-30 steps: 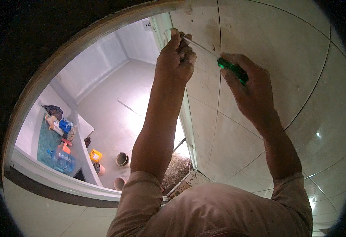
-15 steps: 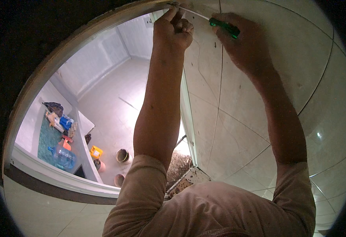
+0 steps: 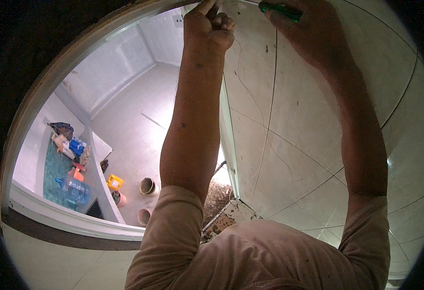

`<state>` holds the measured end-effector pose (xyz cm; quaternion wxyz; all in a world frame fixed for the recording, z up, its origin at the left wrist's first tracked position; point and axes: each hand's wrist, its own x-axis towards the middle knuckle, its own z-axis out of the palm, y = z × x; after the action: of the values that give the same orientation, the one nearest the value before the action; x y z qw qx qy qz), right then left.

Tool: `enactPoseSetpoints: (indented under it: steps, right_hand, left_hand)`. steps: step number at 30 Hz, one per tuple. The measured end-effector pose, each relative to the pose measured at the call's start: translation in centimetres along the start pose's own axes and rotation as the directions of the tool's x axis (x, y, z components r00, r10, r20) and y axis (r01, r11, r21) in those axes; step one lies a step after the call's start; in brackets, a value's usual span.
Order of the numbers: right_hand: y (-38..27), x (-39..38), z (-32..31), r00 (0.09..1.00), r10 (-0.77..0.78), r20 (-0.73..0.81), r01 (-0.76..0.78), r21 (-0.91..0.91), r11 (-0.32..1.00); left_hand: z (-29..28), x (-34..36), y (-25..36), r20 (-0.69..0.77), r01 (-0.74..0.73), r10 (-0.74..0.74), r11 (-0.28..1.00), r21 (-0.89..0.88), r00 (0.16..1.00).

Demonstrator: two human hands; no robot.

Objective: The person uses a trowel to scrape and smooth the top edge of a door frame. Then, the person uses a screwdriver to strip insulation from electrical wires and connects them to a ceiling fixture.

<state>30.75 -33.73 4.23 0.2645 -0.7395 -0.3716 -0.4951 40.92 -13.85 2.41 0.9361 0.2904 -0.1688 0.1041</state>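
At the top edge, my right hand (image 3: pixel 320 36) is closed round the green handle of a screwdriver (image 3: pixel 283 12). Only a short piece of its shaft shows, pointing left towards my other hand; the tip is out of view. My left hand (image 3: pixel 211 26) is raised beside the frame of an opening, its outer fingers curled in. Its thumb and forefinger reach up past the picture's edge, so whatever they pinch is hidden. Pale tiles (image 3: pixel 308 106) lie behind my right arm.
A curved-looking frame (image 3: pixel 76 237) borders the opening on the left. Through it show a ledge with a clear blue water jug (image 3: pixel 75 189), blue and white packages (image 3: pixel 78 147), a yellow container (image 3: pixel 114 182) and a bucket (image 3: pixel 148 186). A thin wire-like line (image 3: pixel 250 92) runs down the tiles.
My right hand and the screwdriver have moved up and slightly right in the picture, so the shaft is mostly cut off. My left hand sits a little higher, its fingertips now out of view.
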Motion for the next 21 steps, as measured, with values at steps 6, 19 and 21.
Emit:
enactPoseSetpoints:
  steps: [6,19,21]
  right_hand:
    - [-0.1,0.0,0.0,1.000,0.029,0.012,-0.028,-0.036,0.999]
    - [-0.8,1.1,-0.4,0.997,-0.005,0.074,0.010,-0.071,0.997]
    - [-1.3,1.3,-0.5,0.994,0.036,0.105,-0.022,-0.132,0.991]
  left_hand:
    - [-0.2,0.2,-0.1,0.007,0.001,-0.001,1.000,0.017,1.000]
    - [-0.2,0.4,0.7,0.134,-0.066,0.061,0.997,0.036,0.989]
    - [-0.5,0.5,0.8,0.132,-0.064,0.059,0.997,0.033,0.989]
